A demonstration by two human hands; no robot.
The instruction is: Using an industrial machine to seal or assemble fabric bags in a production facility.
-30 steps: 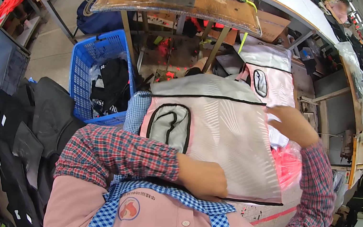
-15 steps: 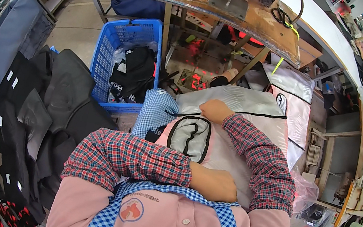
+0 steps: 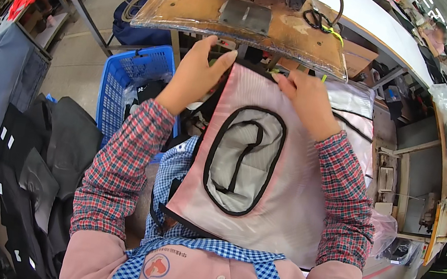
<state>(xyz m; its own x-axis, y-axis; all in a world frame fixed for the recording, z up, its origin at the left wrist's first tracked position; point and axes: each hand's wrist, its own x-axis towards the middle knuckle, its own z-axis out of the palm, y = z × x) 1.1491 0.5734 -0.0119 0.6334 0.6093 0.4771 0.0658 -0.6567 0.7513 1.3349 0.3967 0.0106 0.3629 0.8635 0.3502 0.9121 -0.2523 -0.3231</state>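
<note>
Both hands, left hand and right hand, pinch the pink fabric panel's top edge just below the wooden table, fingers clenched on it; aligning it seems next.

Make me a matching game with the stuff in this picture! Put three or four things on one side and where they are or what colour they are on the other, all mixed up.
Things:
1. pink mesh panel
2. basket
3. dark fabric pieces
4. wooden board

Descriptions:
A. blue, on the floor to the person's left
B. brown, straight ahead above the hands
C. held at its top edge by the left hand and right hand
D. black, stacked at the far left

Pairs: 1-C, 2-A, 3-D, 4-B
</note>
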